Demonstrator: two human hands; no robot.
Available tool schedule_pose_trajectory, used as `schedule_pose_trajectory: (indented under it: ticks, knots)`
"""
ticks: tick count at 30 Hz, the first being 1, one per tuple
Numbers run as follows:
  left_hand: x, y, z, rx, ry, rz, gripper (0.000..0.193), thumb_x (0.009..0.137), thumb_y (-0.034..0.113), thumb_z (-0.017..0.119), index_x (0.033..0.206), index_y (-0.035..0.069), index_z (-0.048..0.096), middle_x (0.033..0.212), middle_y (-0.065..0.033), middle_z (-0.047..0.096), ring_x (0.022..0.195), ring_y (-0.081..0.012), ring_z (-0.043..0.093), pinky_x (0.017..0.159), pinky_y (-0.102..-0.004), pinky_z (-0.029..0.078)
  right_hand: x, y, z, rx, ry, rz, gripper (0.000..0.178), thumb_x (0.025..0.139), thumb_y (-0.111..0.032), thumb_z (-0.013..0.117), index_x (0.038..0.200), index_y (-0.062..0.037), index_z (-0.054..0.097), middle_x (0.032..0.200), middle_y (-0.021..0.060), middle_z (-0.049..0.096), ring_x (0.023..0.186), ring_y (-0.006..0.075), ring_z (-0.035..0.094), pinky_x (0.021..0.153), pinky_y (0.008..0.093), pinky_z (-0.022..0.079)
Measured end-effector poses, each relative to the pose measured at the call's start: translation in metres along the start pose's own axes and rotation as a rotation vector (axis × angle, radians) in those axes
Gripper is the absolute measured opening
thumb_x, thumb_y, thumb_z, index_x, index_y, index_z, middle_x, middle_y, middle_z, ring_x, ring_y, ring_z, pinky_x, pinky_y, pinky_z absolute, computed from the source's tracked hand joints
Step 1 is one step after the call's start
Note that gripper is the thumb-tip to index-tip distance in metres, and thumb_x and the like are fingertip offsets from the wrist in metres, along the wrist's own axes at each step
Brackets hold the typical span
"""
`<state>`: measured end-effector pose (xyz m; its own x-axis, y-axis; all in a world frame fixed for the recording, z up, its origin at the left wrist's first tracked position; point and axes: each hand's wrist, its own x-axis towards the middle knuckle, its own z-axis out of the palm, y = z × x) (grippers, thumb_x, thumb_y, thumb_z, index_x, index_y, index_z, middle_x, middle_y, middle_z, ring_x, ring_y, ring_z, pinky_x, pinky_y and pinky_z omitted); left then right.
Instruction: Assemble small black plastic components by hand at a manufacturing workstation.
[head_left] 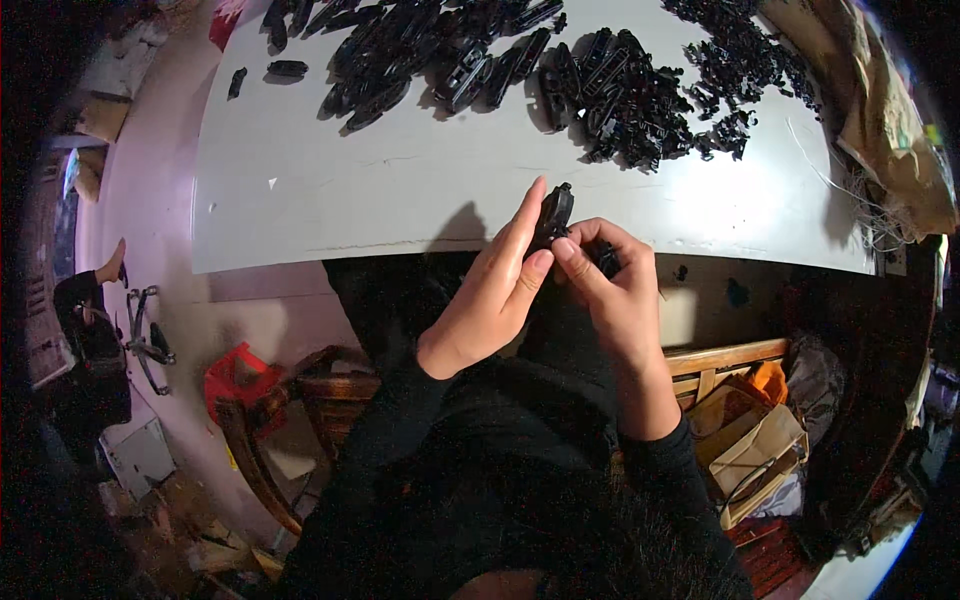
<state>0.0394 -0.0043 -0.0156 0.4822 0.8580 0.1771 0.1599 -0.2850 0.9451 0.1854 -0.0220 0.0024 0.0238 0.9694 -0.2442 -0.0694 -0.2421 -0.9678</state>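
A black, elongated plastic part [556, 208] stands between my two hands, just past the table's near edge. My left hand [497, 285] presses along its left side, the fingers straight and together and the thumb against its lower end. My right hand [615, 280] pinches at the lower right of the part with thumb and curled fingers. Another dark bit shows by my right fingers, too small to make out. Beyond my hands, a heap of similar long black parts [465, 75] lies on the white table [330, 190].
Small black pieces [640, 130] are piled beside the long ones, and more small pieces [740, 60] lie at the far right. Thin clear strands [880, 215] hang by the right edge. A wooden bench [730, 355] holds a cardboard box [760, 450]. Another person [90, 330] sits at the far left.
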Motion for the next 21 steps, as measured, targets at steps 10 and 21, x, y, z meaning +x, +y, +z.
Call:
schedule_pose_trajectory:
  ticks: [10, 21]
  knots:
    - [-0.001, 0.007, 0.001, -0.335, -0.077, -0.216, 0.048, 0.094, 0.015, 0.042, 0.136, -0.001, 0.03, 0.113, -0.0114, 0.045, 0.095, -0.0158, 0.039, 0.079, -0.0247, 0.033, 0.004, 0.006, -0.006, 0.099, -0.002, -0.018, 0.016, 0.081, -0.014, 0.066, 0.08, -0.0053, 0.052, 0.062, -0.0063, 0.046, 0.052, 0.0019, 0.039, 0.045, 0.0161, 0.029]
    - [0.102, -0.055, -0.026, 0.934, 0.114, 0.339, 0.045, 0.084, 0.007, 0.047, 0.129, 0.006, 0.044, 0.129, -0.0106, 0.047, 0.114, -0.0268, 0.046, 0.098, -0.0385, 0.033, 0.04, 0.003, -0.07, 0.523, 0.221, -0.15, 0.013, 0.085, -0.014, 0.053, 0.095, -0.0058, 0.051, 0.081, 0.0093, 0.057, 0.066, 0.0155, 0.055, 0.053, 0.0253, 0.046]
